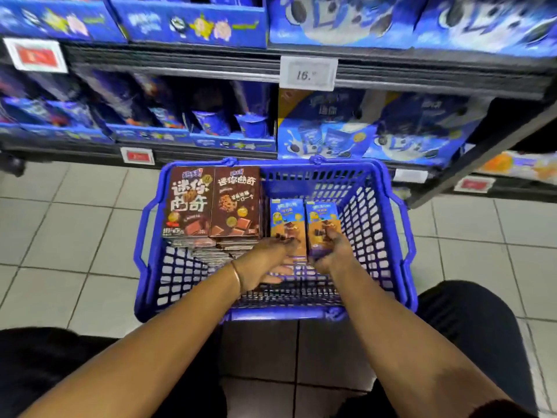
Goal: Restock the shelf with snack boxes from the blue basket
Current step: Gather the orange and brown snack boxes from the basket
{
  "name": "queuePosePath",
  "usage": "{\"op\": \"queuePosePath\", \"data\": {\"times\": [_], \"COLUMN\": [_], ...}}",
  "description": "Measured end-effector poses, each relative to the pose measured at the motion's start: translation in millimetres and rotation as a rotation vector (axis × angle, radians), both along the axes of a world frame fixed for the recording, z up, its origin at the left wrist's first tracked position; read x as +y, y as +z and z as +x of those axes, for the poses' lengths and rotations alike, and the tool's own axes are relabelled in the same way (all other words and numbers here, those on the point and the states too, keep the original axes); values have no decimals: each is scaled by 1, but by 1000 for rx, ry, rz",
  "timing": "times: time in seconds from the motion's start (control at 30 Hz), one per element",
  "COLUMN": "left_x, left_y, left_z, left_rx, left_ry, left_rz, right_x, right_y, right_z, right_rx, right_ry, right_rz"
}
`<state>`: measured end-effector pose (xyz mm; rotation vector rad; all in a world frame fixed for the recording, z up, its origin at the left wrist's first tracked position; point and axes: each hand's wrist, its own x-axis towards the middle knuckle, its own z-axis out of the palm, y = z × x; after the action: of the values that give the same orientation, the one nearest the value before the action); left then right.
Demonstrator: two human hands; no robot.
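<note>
1. The blue basket (271, 314) sits on the tiled floor (75, 224), parked right in front of the shelf (422, 81). I'll place everything else off the basket.
2. Left half of the basket: the left brown stack (188, 203) and the right brown stack (236, 203) of snack boxes lie flat with their fronts up. They're touching side by side and pushed up against the basket's far wall.
3. Just right of those, about mid-basket, two smaller boxes stand on end next to each other: the left blue-and-orange box (286, 217) and the right blue-and-orange box (321, 218).
4. The left hand (265, 260) is down inside the basket. Its fingers (283, 240) are curled over the bottom end of the left blue-and-orange box and the thumb sticks out underneath, so it's grasping that one. It's a bit blurry, mind.
5. The right hand (331, 251) is in the basket too, with its fingers wrapped around the bottom end of the right blue-and-orange box. Solid grip there.
6. There's a thin bracelet (236, 274) on the left wrist, over the basket's near half.
7. Beyond the basket's far wall, the shelf is packed with blue cookie boxes (325, 137). A white price tag (307, 74) reading 16 hangs on the rail above.
8. On the near side of the basket, the person's knees (482, 327) in dark trousers sit either side of it.
</note>
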<state>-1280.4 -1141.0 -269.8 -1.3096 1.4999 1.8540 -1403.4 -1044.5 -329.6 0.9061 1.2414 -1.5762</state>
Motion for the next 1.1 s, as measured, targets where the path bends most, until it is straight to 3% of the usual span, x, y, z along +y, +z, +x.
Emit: {"op": "queuePosePath", "data": {"times": [0.13,0.23,0.4,0.5,0.63,0.7,0.8,0.9,1.1], "left_x": [-2,4,3,2,-10,-23,-41,-48,-44], "left_y": [10,18,33,46,64,77,91,94,99], "left_z": [-8,-13,-24,-33,-39,-37,-32,-30,-41], "left_rx": [28,15,124,273,431,446,441,458,477], "left_ry": [47,62,127,190,450,463,432,428,447], "left_rz": [-88,-89,-44,25,45,15,-29,16,48], "right_x": [8,7,11,13,14,18,17,0,-25], "right_y": [8,26,63,78,93,91,67,33,-29], "right_z": [-1,-1,23,38,45,34,12,5,7], "right_rx": [83,186,130,229,357,356,237,272,247], "right_ry": [-8,-20,-137,-41,204,169,59,310,725], "right_rz": [-152,-146,-189,-283,-414,-454,-261,129,185]}}
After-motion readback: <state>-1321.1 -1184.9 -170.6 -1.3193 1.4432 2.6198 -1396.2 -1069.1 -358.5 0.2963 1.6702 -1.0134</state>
